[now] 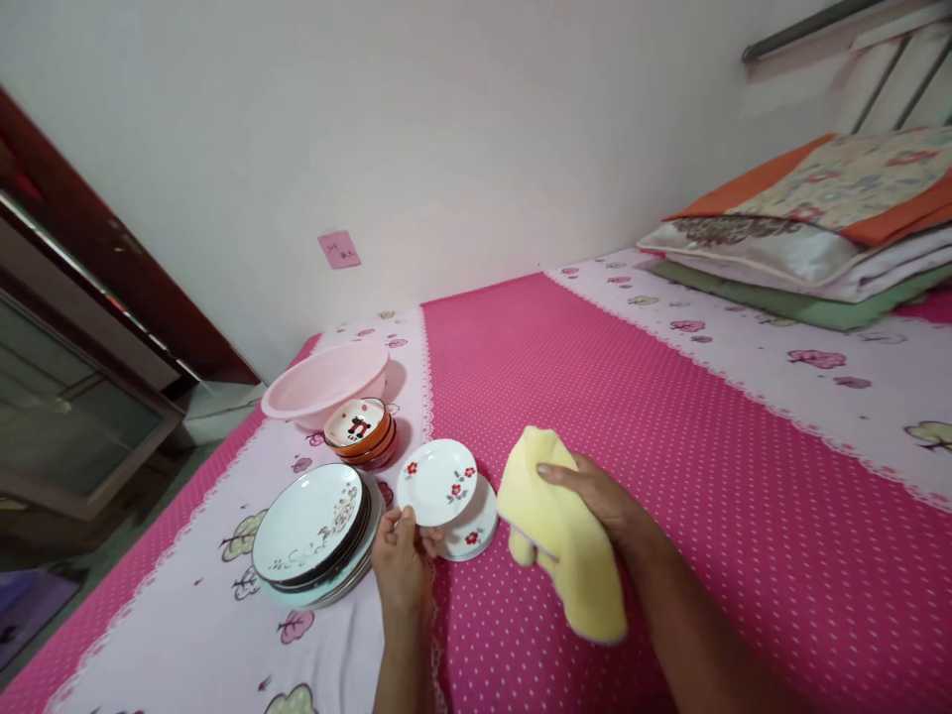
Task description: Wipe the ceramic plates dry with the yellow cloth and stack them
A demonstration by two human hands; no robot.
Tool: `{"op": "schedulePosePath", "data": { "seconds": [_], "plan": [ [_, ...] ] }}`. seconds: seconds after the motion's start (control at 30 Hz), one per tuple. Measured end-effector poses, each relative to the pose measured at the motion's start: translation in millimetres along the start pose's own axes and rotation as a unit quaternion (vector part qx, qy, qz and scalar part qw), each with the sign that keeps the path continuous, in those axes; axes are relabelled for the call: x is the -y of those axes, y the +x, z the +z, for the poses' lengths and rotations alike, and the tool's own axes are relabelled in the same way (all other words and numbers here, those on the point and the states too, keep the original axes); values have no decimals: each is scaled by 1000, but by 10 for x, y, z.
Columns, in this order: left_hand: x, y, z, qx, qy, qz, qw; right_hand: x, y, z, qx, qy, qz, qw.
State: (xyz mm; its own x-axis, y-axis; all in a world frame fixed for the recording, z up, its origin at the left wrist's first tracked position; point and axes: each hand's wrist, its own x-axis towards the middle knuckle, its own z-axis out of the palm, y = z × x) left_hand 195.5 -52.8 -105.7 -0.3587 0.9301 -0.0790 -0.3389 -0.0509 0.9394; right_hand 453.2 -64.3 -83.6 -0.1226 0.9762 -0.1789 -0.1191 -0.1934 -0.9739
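Note:
My left hand [402,560] pinches the near rim of a small white plate [437,480] with red flowers and lifts it slightly above another small flowered plate [476,531] lying on the bed. My right hand [595,496] grips a yellow cloth [565,540], held just right of the small plates; the cloth hangs down over the pink dotted sheet. A stack of large plates [312,531] with a floral pattern sits left of my left hand.
A pink basin [327,382] stands at the bed's far left edge, with stacked orange bowls [362,433] in front of it. Folded bedding and a pillow [818,228] lie at the far right. The bed edge drops off at left beside a cabinet [66,397].

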Motion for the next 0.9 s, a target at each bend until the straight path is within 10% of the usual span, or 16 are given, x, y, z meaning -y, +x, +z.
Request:
{"op": "schedulePosePath", "data": {
  "seconds": [0.2,0.9],
  "plan": [
    [-112,216,3,-44,14,-23,999,-250,355,-67,-244,-299,30,922],
    [33,1348,813,-64,108,-142,982,-351,416,-32,-223,-437,40,871]
  ]
}}
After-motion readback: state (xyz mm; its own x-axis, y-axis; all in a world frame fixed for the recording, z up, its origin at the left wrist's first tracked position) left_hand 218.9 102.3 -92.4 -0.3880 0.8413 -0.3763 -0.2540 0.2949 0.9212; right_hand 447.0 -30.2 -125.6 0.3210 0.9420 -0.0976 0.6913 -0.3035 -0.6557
